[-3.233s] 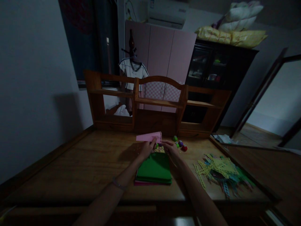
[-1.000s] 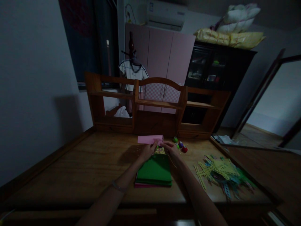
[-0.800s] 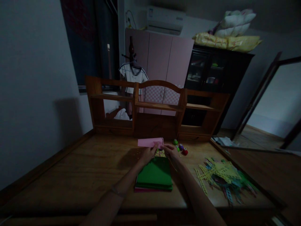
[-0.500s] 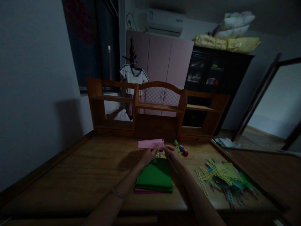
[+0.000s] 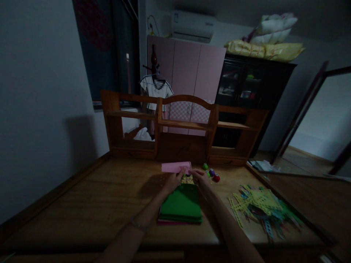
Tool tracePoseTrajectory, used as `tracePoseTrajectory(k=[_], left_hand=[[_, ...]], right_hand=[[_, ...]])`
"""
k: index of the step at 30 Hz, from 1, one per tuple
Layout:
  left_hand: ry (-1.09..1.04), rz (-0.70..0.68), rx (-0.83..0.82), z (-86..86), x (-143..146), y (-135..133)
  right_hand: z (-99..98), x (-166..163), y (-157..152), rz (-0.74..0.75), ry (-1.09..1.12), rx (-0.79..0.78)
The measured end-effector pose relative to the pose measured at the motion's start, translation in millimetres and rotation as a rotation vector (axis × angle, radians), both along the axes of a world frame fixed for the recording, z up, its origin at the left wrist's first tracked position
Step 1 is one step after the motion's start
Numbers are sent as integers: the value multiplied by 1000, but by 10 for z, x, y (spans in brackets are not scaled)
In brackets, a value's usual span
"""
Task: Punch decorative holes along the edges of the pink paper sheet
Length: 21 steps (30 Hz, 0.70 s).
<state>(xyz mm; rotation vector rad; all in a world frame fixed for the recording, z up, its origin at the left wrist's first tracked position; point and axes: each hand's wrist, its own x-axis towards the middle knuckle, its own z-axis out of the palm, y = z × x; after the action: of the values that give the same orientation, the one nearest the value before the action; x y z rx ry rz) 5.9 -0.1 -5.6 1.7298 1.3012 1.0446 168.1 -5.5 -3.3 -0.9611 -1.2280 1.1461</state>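
Note:
A strip of pink paper (image 5: 172, 167) is pinched in my left hand (image 5: 174, 179), held above the desk. Small notches or holes run along the paper's right edge. My right hand (image 5: 200, 178) is closed at that edge, fingertips pressed together; what lies between them is too small and dark to make out. A small green bit shows by my left thumb. Below my hands lies a stack of green sheets (image 5: 181, 204) with pink underneath. Small paper scraps (image 5: 187, 179) are scattered just beyond the stack.
Several small round coloured items with eye-like spots, one of them red (image 5: 216, 178), sit right of my right hand. A heap of punched paper strips (image 5: 257, 204) covers the desk's right side. A wooden shelf unit (image 5: 186, 126) stands along the back of the desk (image 5: 95, 197).
Both hands stay nearly in place, with the pink paper still in my left hand. My right fingers have shifted very slightly at the paper's edge.

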Motion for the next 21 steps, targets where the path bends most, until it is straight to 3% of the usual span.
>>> tracePoseTrajectory(k=[5, 21], left_hand=[[-11, 9, 55, -36, -5, 21], [-19, 0, 6, -7, -4, 2]], right_hand=[[9, -11, -13, -27, -40, -1], [2, 51, 39, 14, -13, -3]])
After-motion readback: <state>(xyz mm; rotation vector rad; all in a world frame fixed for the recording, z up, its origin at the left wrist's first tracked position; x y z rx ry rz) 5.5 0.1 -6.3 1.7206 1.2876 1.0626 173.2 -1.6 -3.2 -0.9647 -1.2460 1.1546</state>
